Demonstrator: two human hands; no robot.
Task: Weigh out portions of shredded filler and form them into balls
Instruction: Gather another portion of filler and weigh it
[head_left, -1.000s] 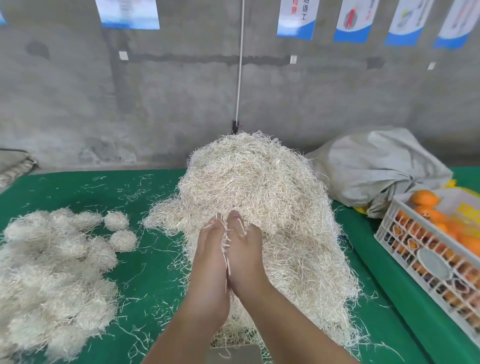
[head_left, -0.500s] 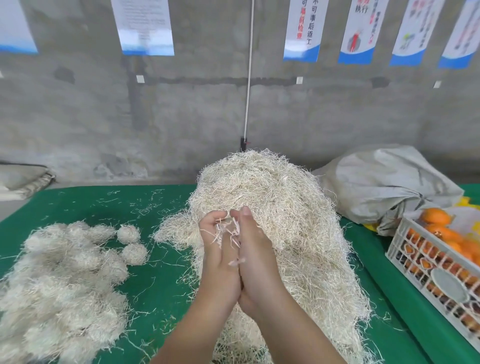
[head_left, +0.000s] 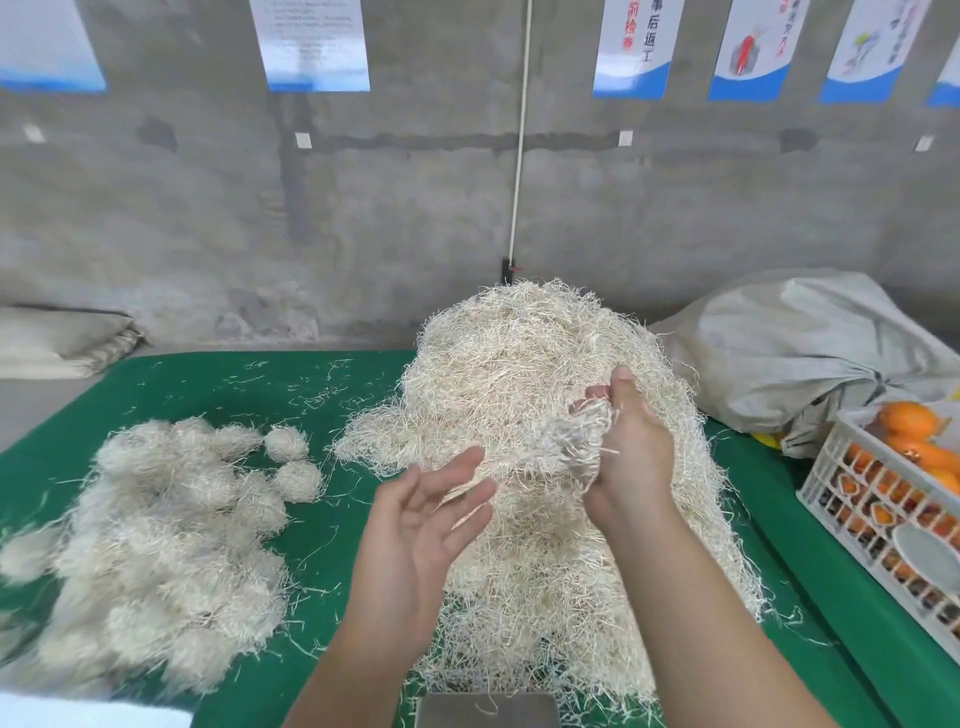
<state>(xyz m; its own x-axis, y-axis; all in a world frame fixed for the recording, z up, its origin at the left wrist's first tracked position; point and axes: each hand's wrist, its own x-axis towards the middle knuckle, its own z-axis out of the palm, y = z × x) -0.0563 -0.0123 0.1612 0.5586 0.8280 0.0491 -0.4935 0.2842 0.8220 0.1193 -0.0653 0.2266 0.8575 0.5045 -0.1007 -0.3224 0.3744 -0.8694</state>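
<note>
A tall heap of pale shredded filler (head_left: 524, 374) stands in the middle of the green table (head_left: 322, 525). My right hand (head_left: 631, 457) is raised in front of the heap and holds a small clump of filler (head_left: 576, 441) against its palm and curled fingers. My left hand (head_left: 431, 512) hovers lower and to the left, palm up, fingers straight and spread, holding nothing. A pile of formed filler balls (head_left: 156, 535) lies on the table's left side. The metal scale platform (head_left: 488, 711) shows at the bottom edge, partly under filler strands.
A white plastic crate (head_left: 852, 483) with orange fruit sits at the right edge. A grey sack (head_left: 789, 348) lies behind it against the concrete wall. Folded cloth (head_left: 57, 338) rests at the far left. Loose strands litter the table.
My hands were pressed together rolling filler; they have now parted. The right hand rose to the right with the clump, and the left hand opened and dropped away.
</note>
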